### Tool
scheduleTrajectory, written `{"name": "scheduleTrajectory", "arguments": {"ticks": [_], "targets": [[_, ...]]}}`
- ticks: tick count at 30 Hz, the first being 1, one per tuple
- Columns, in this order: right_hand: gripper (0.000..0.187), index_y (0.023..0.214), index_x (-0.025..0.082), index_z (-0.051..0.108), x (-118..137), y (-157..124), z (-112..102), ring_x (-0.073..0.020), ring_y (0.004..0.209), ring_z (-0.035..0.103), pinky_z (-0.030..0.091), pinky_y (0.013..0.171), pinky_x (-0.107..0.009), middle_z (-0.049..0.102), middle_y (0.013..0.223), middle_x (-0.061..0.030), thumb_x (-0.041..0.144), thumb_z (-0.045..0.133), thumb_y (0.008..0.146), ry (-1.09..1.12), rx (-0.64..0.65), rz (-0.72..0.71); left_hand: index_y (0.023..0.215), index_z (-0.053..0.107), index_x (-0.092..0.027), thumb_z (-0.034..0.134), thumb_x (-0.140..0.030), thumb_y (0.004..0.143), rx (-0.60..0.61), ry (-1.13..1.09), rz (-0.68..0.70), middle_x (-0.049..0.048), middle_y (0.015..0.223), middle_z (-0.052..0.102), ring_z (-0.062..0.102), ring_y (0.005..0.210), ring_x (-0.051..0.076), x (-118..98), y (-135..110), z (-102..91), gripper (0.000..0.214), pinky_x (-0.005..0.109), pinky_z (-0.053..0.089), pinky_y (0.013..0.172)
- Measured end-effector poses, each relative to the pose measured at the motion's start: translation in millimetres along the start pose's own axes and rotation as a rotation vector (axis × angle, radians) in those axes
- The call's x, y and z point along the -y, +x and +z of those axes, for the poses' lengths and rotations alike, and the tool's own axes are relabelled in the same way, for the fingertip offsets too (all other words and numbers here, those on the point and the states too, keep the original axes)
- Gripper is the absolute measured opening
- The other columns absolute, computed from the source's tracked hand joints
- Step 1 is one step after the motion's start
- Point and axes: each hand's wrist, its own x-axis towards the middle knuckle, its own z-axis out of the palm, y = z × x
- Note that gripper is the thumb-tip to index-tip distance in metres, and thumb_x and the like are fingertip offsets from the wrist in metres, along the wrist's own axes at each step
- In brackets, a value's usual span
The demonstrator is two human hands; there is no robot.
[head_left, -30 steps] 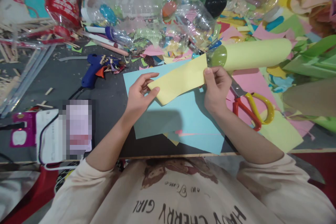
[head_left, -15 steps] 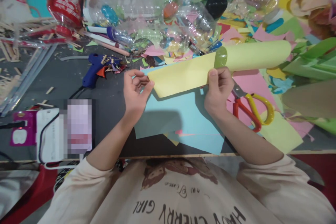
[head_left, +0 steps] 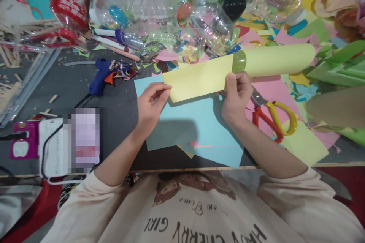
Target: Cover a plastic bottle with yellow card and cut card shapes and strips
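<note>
A strip of yellow paper (head_left: 199, 78) is stretched between my two hands, above light blue paper sheets (head_left: 182, 133) on the dark table. My left hand (head_left: 152, 102) pinches the strip's lower left corner between thumb and fingers. At the strip's right end, my right hand (head_left: 238, 97) grips the lower edge, thumb on top and fingers curled. Just past that hand, a green band (head_left: 239, 61) lies beside a roll of pale yellow paper (head_left: 279, 60). Scissors (head_left: 273, 117) with one red and one yellow handle lie right of my right hand, their blades partly hidden.
Left of my left hand lies a blue glue gun (head_left: 99, 76). Several clear plastic bottles (head_left: 159, 7) and paper scraps crowd the back. A power strip (head_left: 53, 146) and a blurred-out object (head_left: 85, 138) sit front left. Pink paper (head_left: 273, 87) lies under the scissors.
My left hand has moved slightly right and down, its fingers closing from a looser curl into a pinch on the strip's corner. The strip's left end looks straighter. My right hand stays nearly still.
</note>
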Motion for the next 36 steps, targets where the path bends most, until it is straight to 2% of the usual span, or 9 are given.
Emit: {"name": "scheduleTrajectory", "arguments": {"ticks": [6,11,18,24,30,36], "targets": [[0.038,0.075,0.027,0.046,-9.1,-0.8,-2.6,-0.0139,0.051,0.048,0.045,0.049,-0.033,0.043,0.063,0.0035,0.059,0.053,0.094,-0.022,0.042,0.034,0.094,0.074,-0.023,0.068,-0.043,0.090,-0.015,0.004,-0.026,0.0039,0.094,0.072,0.068,0.085,0.015,-1.9,-0.1,-2.5,0.021,0.026,0.057,0.076],[0.043,0.072,0.026,0.046,-3.7,0.4,0.5,-0.0111,0.046,0.042,0.042,0.045,-0.029,0.037,0.058,0.0064,0.064,0.060,0.088,0.067,0.045,0.039,0.091,0.076,-0.022,0.073,-0.038,0.087,-0.055,-0.031,0.019,0.0031,0.090,0.072,0.065,0.072,0.011,-3.4,1.4,-2.2,0.017,0.022,0.055,0.065],[0.047,0.070,0.026,0.043,0.1,0.1,2.5,-0.0095,0.043,0.039,0.041,0.043,-0.027,0.034,0.056,0.0076,0.067,0.059,0.087,0.031,0.031,0.055,0.098,0.076,-0.025,0.070,-0.042,0.088,-0.043,-0.064,-0.026,0.0018,0.101,0.070,0.059,0.054,0.005,1.1,-0.5,-2.4,0.021,0.020,0.056,0.051],[0.046,0.073,0.027,0.046,-5.2,0.6,1.8,-0.0108,0.046,0.044,0.042,0.045,-0.028,0.038,0.059,0.0059,0.068,0.054,0.089,0.002,0.044,0.041,0.105,0.074,-0.025,0.066,-0.045,0.090,-0.026,-0.009,-0.018,0.0029,0.106,0.067,0.058,0.055,0.005,3.0,-2.3,-2.9,0.027,0.019,0.058,0.053],[0.047,0.073,0.026,0.047,-6.5,1.6,-0.4,-0.0110,0.048,0.046,0.043,0.045,-0.029,0.041,0.060,0.0055,0.070,0.060,0.085,0.053,0.062,0.083,0.108,0.073,-0.026,0.067,-0.050,0.089,-0.015,-0.017,0.010,0.0037,0.111,0.064,0.054,0.056,0.004,2.2,-1.6,-4.5,0.032,0.018,0.059,0.053],[0.044,0.073,0.026,0.046,-7.1,1.6,1.8,-0.0101,0.046,0.044,0.040,0.044,-0.027,0.041,0.060,0.0063,0.065,0.062,0.086,0.107,0.041,0.064,0.115,0.069,-0.027,0.065,-0.053,0.090,0.023,-0.018,0.017,0.0043,0.116,0.062,0.049,0.053,0.002,3.2,-2.3,-4.4,0.036,0.018,0.061,0.055]]}}
